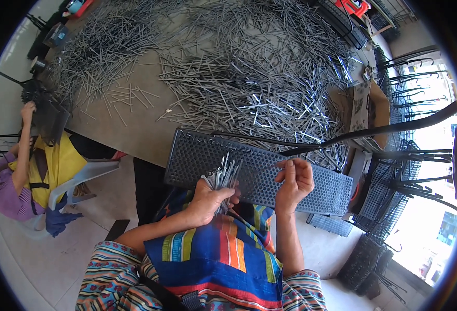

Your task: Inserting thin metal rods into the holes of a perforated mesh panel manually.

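Observation:
My left hand (208, 203) is closed around a bundle of thin metal rods (225, 172), their ends fanning out above the thumb. To its right, my right hand (293, 187) is raised with fingers pinched over a dark perforated metal panel (319, 187). Whatever lies between those fingertips, if anything, is too small to make out. The panel slants across the space above my lap, its far side against the table edge. A long black bent bar (373, 132) runs from the panel's far side toward the right. My lap is covered by a multicoloured patterned apron (207, 254).
Loose metal rods (228, 78) lie heaped across the table (130, 122). An open cardboard box (366, 106) stands at its right edge. Dark mesh panels with hooked bars (394, 181) crowd the right side. At left, a seated person in yellow (57, 160) handles another dark panel (51, 118).

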`<state>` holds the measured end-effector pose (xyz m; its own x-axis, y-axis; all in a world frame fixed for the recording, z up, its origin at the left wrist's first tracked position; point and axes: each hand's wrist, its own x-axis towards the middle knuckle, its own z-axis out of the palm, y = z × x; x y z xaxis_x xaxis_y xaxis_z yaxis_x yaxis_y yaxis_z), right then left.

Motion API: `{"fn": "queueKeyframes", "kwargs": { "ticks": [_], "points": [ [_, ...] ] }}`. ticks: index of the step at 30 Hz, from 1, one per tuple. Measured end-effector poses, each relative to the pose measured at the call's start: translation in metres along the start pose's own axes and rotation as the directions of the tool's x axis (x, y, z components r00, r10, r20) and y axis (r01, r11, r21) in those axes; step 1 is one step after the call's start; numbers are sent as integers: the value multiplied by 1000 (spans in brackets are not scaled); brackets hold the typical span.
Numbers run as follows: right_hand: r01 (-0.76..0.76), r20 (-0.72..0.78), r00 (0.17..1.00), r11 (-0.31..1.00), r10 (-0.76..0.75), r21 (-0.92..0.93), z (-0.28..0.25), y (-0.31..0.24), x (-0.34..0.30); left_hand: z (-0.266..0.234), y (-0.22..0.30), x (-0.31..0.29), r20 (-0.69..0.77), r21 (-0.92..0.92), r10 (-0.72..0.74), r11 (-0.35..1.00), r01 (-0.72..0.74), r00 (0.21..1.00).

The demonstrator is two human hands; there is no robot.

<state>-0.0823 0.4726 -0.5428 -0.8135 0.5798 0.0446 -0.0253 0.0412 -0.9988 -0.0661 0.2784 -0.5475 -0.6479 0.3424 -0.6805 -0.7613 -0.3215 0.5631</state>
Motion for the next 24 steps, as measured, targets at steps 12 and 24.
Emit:
{"fn": "queueKeyframes", "kwargs": {
  "ticks": [12, 24],
  "points": [
    [370, 218, 927, 832, -304, -413, 5, 20, 1, 1, 4, 1, 3, -17, -76, 997, 76, 997],
    [103, 113, 992, 836, -50, -538, 4, 16, -4, -1, 6, 2, 80, -99, -102, 989, 110, 992]
  ]
}}
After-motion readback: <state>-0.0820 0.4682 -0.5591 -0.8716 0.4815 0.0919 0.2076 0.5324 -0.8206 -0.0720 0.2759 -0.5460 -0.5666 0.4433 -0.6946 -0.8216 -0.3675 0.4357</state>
